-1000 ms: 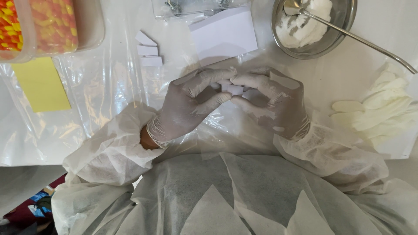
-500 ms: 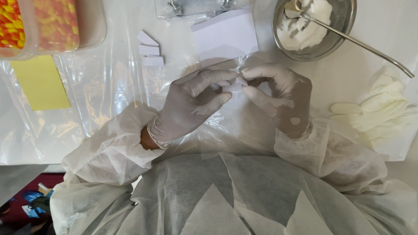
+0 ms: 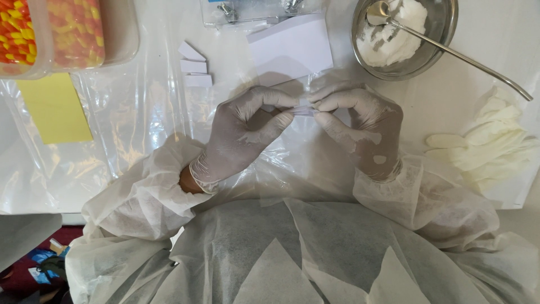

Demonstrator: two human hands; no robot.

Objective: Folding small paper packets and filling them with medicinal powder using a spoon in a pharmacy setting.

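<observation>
Tubs, 2, clear plastic (image 3: 62, 34), upper left of frame, filled w/ orange-yellow and red-yellow capsules. Yellow paper sheet (image 3: 53, 107) just below them, flat on bench (image 3: 140, 112), which is covered w/ clear plastic film. White paper pieces, 3, small (image 3: 194, 66), upper centre-left, stacked in a column. White paper sheet, larger (image 3: 289, 48), upper centre, near the hands.

Left hand (image 3: 239, 132), gloved, centre frame; fingers (image 3: 278, 98) closed together, thumb and forefinger pinching left end of small folded paper slip (image 3: 305, 110). Slip sits centre frame, held between both hands above the bench, approx. level. Right hand (image 3: 363, 124), gloved, centre-right; fingers (image 3: 329, 95) clamped on slip's right end, fingertips of both hands nearly touching.

Steel bowl (image 3: 402, 62), upper right, holding white powder (image 3: 396, 31); long-handled metal spoon (image 3: 444, 50) resting in it, handle running out toward right edge. Spare pale gloves (image 3: 489, 143), right edge, lying in a heap. White coverall sleeves and chest fill bottom of frame.
</observation>
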